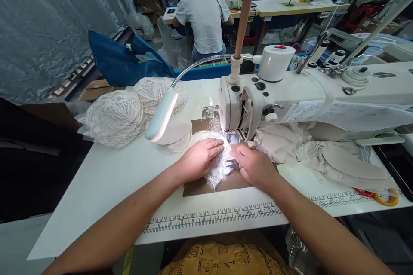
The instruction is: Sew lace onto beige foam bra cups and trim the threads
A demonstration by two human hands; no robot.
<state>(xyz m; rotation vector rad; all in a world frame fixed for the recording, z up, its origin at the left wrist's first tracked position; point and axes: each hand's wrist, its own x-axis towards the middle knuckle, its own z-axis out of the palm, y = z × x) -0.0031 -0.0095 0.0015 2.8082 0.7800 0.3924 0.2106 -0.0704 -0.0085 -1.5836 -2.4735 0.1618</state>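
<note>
A white lace piece lies under the needle area of the sewing machine, over brown board on the table. My left hand rests on the lace from the left, fingers together and pressing it down. Just right of the needle, my right hand is closed around small metal snips, whose pointed blades face left over the lace. The fingertips of my right hand are close to the presser foot. The snips' handle is mostly hidden in my palm.
Stacks of lace pieces lie at the back left under a lamp. More fabric pieces lie right, beside orange-handled scissors. A ruler strip runs along the front edge. A person sits beyond.
</note>
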